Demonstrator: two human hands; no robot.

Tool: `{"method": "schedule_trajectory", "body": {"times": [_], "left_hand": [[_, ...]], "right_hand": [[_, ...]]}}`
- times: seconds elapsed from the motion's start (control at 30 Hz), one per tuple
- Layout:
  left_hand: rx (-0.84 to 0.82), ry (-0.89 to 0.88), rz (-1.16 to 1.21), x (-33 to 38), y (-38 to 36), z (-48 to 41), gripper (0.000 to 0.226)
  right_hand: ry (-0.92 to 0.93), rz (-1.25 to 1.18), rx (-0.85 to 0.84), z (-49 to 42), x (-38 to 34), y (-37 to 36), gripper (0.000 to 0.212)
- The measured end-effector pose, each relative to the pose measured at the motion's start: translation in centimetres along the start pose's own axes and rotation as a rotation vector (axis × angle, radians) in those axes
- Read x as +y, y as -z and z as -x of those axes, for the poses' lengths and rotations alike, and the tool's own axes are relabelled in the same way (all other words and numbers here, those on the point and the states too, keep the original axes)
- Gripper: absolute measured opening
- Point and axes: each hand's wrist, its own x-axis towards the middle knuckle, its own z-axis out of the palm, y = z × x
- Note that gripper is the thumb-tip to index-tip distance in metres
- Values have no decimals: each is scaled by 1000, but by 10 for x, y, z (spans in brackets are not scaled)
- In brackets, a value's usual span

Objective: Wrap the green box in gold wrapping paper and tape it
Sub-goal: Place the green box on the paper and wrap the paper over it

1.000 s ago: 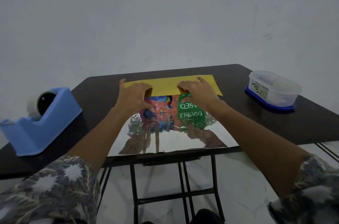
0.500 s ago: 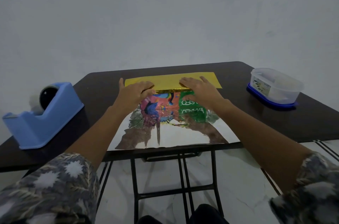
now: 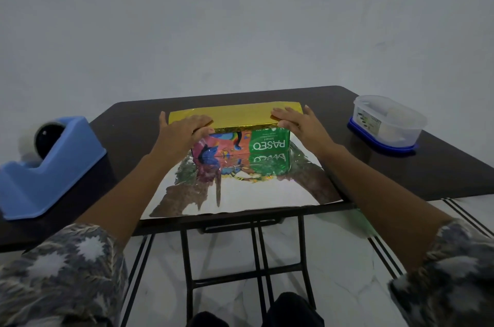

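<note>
Flat, straight-fingered hands — left hand [image 3: 184, 133], right hand [image 3: 297, 123] — press gold wrapping paper [image 3: 240, 114] onto the green box [image 3: 268, 144], one per end.

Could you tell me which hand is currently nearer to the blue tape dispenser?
Left. The left hand presses the gold paper at the box's left end, the side where the tape dispenser stands; the right hand presses the box's right end, farther away.
</note>
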Motion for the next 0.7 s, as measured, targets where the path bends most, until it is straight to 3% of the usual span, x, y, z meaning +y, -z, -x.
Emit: {"method": "schedule_trajectory", "body": {"times": [0.07, 0.2, 0.3, 0.37, 0.43, 0.5, 0.6, 0.7], "left_hand": [[1, -2, 0, 0, 0, 0, 45], [-10, 14, 8, 0, 1, -1, 45], [-12, 7, 9, -1, 2, -1, 44], [-17, 2, 36, 0, 1, -1, 44], [-8, -4, 44, -1, 1, -1, 44], [-19, -6, 44, 0, 3, -1, 44], [-49, -6, 66, 1, 9, -2, 46], [-75, -6, 66, 3, 11, 0, 50]], "right_hand": [[13, 21, 0, 1, 1, 0, 87], [-5, 143, -48, -2, -3, 7, 46], [2, 332, -127, -4, -12, 14, 71], [32, 317, -34, -7, -29, 14, 84], [96, 333, -21, -18, -48, 5, 73], [131, 474, -118, -30, -62, -10, 67], [100, 628, -201, -40, -66, -35, 75], [77, 606, -112, -38, -59, -47, 85]]}}
